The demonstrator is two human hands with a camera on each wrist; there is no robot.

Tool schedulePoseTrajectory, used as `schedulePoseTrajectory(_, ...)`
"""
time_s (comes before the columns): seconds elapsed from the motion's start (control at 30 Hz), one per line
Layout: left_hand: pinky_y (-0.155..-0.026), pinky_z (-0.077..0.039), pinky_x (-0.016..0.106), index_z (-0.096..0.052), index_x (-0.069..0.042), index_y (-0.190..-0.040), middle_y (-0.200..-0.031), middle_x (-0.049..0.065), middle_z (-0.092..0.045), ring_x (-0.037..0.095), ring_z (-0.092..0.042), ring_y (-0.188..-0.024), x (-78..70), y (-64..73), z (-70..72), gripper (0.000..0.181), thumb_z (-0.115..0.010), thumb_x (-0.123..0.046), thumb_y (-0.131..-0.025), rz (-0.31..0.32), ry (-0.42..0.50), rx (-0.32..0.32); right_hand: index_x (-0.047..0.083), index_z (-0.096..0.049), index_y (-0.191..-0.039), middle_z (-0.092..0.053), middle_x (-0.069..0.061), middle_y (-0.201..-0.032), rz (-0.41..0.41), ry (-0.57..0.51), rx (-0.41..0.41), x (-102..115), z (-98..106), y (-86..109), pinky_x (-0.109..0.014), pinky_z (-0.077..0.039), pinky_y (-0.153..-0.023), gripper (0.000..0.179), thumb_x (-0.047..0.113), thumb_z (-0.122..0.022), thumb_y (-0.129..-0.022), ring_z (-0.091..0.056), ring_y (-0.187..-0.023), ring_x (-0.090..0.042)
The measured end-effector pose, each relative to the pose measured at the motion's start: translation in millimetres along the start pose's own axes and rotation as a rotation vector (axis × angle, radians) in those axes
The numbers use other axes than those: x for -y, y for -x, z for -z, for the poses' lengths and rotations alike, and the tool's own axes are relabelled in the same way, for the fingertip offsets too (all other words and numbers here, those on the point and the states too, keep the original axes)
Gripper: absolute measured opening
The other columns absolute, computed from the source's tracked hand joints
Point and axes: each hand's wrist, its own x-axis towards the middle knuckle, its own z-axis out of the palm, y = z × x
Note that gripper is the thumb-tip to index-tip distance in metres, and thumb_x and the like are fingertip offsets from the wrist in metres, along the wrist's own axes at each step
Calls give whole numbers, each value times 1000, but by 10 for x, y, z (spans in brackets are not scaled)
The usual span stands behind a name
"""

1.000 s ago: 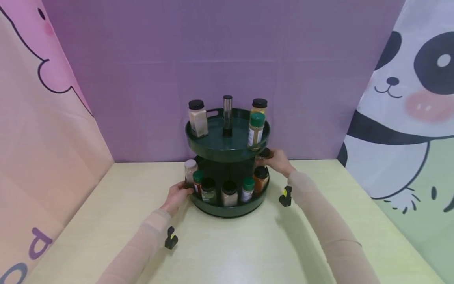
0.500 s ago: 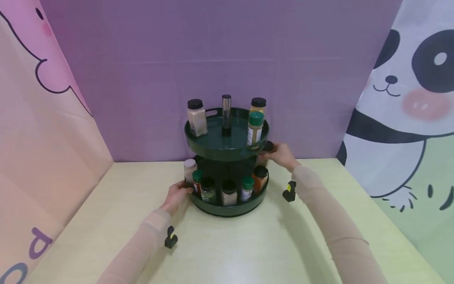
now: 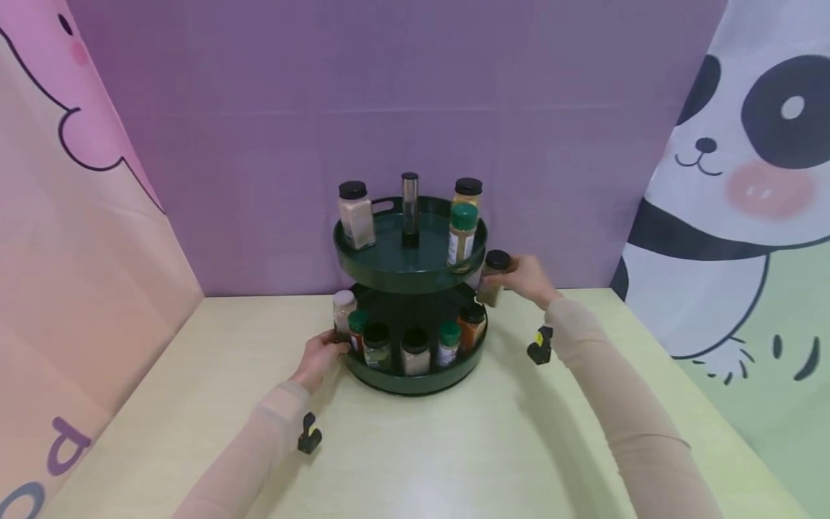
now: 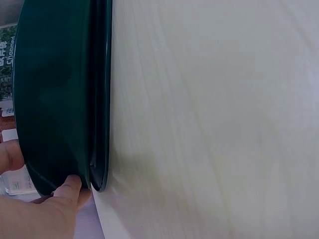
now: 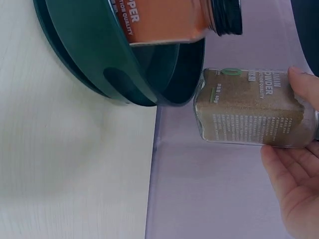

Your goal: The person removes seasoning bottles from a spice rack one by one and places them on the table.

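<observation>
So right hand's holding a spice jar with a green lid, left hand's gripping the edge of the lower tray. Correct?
Not quite: the lid is black, as the head view shows. The right hand is holding a spice jar with a black lid, and the left hand is gripping the edge of the lower tray.

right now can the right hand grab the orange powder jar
Probably not: the right hand already holds the brown powder jar, though the orange powder jar stands nearby on the lower tray.
</observation>
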Motion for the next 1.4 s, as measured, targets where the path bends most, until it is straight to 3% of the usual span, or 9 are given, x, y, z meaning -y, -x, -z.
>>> schedulePoseTrajectory(0.57, -107, -33, 45, -30, 7, -138, -142, 26, -33, 36, -35, -130, -12, -10, 10, 55, -47, -3, -88, 22, -2, 19, 2, -61, -109, -65, -19, -107, -2, 48, -20, -109, 206, 39, -32, -52, -73, 45, 27, -75, -74, -62, -92, -26)
schedulePoseTrajectory(0.83, -105, -36, 44, -32, 9, -137, -139, 27, -37, 35, -40, -126, 8, -38, -11, 54, -48, -2, -86, 6, 5, 6, 0, -59, -113, -64, -21, -109, -20, 66, -23, -177, 302, 82, -41, -52, -80, 49, 27, -74, -75, -61, -93, -27)
schedulePoseTrajectory(1.0, -104, -38, 43, -31, 9, -137, -139, 28, -37, 35, -40, -126, 13, -42, -17, 54, -46, 1, -87, 9, 47, 8, 0, -60, -111, -63, -21, -110, -34, 81, -21, -198, 369, 144, -38, -50, -81, 49, 31, -74, -76, -60, -95, -27)
schedulePoseTrajectory(1.4, -106, -35, 43, -29, 9, -138, -141, 27, -34, 35, -36, -129, -12, -19, -8, 56, -47, -1, -86, 9, 28, 19, 0, -55, -119, -59, -23, -116, -43, 97, -7, -358, 511, 209, -44, -48, -88, 54, 30, -72, -78, -57, -104, -33)
